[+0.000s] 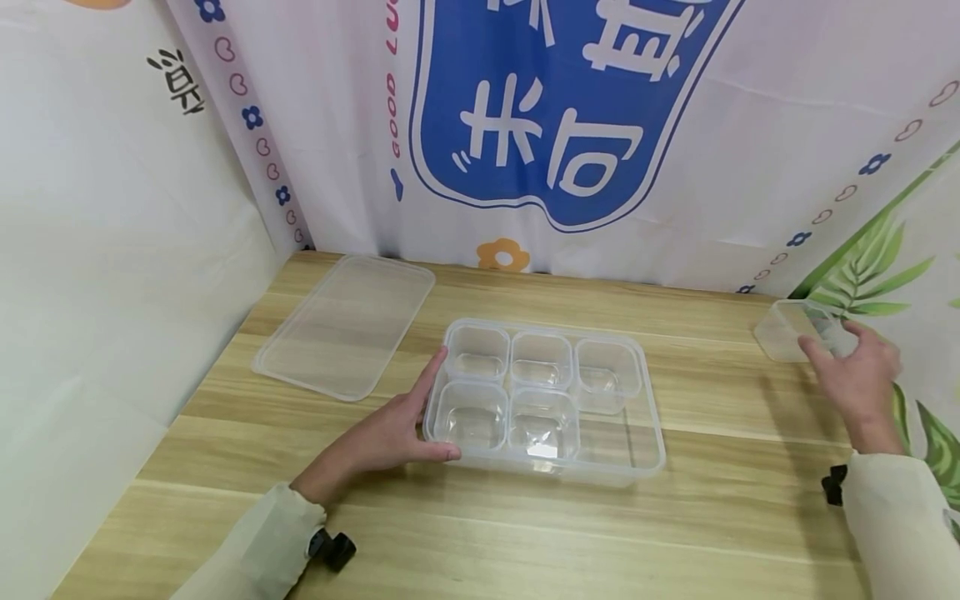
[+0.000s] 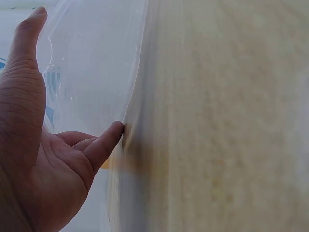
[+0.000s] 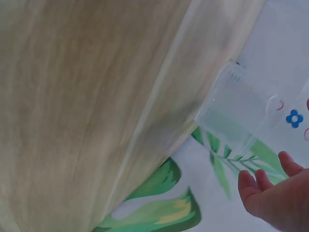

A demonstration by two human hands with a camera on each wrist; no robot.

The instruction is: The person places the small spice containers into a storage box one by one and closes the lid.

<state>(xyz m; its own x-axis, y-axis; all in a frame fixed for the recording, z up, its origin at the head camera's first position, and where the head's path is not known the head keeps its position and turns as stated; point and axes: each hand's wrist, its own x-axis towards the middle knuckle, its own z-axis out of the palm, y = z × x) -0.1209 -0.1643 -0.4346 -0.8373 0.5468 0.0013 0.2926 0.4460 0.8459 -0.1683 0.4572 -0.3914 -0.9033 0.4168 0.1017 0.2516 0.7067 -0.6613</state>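
Note:
A clear plastic box stands on the wooden table in the middle of the head view. Several small clear square containers sit inside it in two rows; at its front right corner the bare bottom shows. My left hand rests against the box's left end, thumb at the front rim and fingers spread along the side. In the left wrist view, its straight little finger touches the box's wall. At the far right stands one more small clear container. Beside it is my right hand, thumb and fingers parted around its right side.
A flat translucent lid lies on the wooden table left of the box. Printed cloth hangs along the back edge, and leaf-patterned cloth hangs at the right, close to my right hand.

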